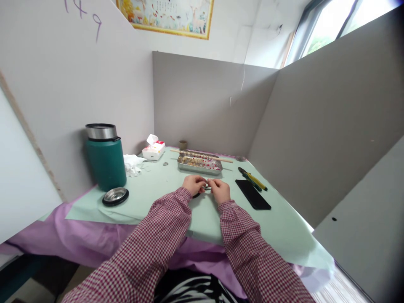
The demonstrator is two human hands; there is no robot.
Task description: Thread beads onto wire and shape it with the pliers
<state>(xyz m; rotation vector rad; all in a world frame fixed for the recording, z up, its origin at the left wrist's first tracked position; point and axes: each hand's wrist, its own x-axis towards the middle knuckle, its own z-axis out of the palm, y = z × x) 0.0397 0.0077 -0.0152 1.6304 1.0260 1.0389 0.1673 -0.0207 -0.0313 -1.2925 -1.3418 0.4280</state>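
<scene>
My left hand [194, 185] and my right hand [219, 190] meet above the middle of the table, fingertips almost touching. Both are closed in a pinch. Between them a small dark, partly shiny piece [207, 188] shows; its kind is too small to make out. Just beyond my hands stands a metal tray [202, 169] with gold and red bits in it. A thin wooden stick [222, 159] lies across the tray, with small pale pieces along its left part. Under my left hand something dark peeks out, mostly hidden.
On the right lie a black phone-like slab [253, 195] and yellow-and-green-handled pliers [254, 180]. To the left stand a green flask [106, 162], its lid [115, 196], crumpled tissue [133, 165] and a tissue pack [153, 150]. A small brown cup [183, 144] is at the back. Grey partitions [205, 101] enclose the table.
</scene>
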